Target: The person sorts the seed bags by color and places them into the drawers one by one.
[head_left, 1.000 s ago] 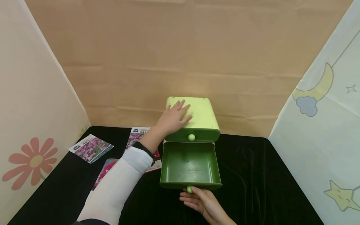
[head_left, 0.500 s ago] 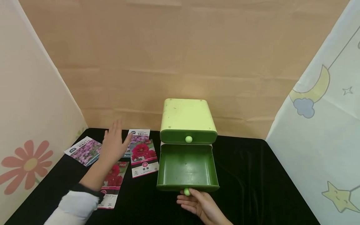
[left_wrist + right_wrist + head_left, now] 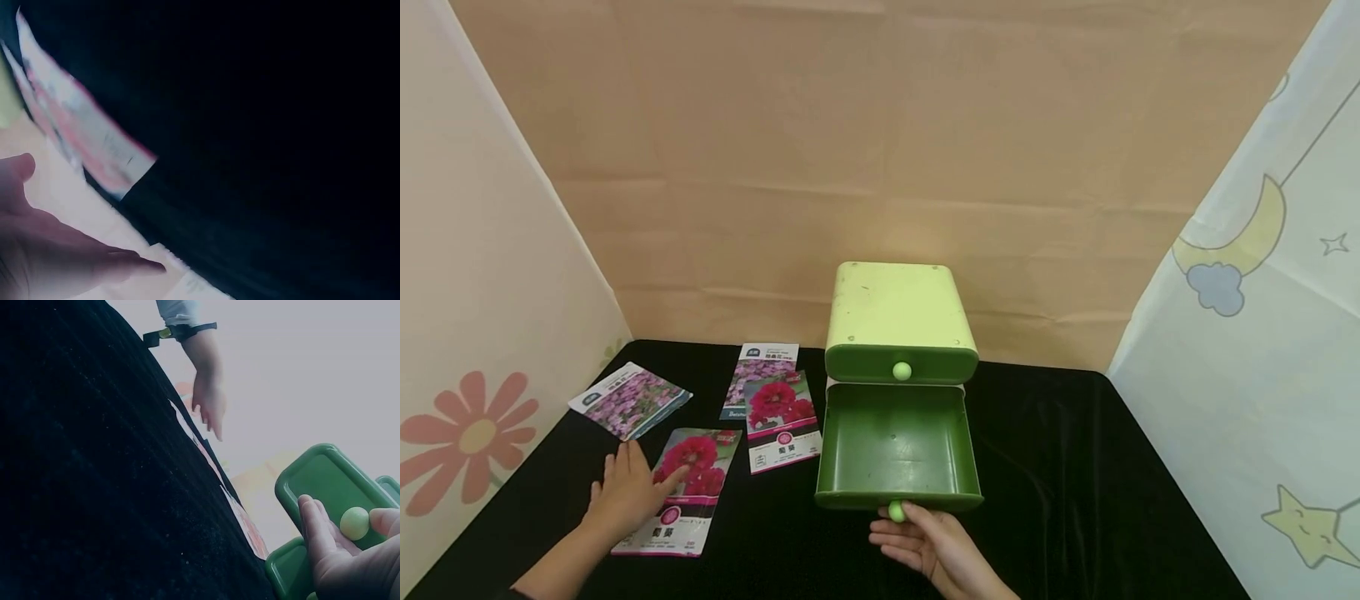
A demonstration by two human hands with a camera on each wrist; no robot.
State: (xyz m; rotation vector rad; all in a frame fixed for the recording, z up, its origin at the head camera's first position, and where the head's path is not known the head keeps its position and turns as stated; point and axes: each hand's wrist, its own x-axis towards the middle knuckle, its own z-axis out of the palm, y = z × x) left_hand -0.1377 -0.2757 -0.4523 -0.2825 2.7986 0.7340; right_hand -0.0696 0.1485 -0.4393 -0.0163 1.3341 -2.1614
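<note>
My right hand [image 3: 942, 550] pinches the round light-green knob [image 3: 897, 511] of the lower drawer [image 3: 895, 442], with the thumb and a finger at the knob. This drawer is pulled out and nothing lies in it. It belongs to a small yellow-green drawer cabinet [image 3: 898, 304], whose upper drawer [image 3: 865, 364] is shut. On the left, my left hand [image 3: 621, 498] hangs with spread fingers over the left edge of a red-flower seed packet [image 3: 696, 467]. It holds nothing; in the right wrist view this left hand [image 3: 209, 400] appears above the table.
Pink-flower seed packets [image 3: 632, 402] lie stacked at the far left. A second red-flower packet [image 3: 782, 421] overlaps another pink-flower packet [image 3: 752, 371] beside the cabinet. Black cloth [image 3: 1060, 467] covers the table, with a brown paper wall [image 3: 887, 125] behind and patterned side walls.
My left hand has left the cabinet's top, swung left past the packets and come down toward the near red-flower packet. The right hand stays on the knob; the drawer has not moved.
</note>
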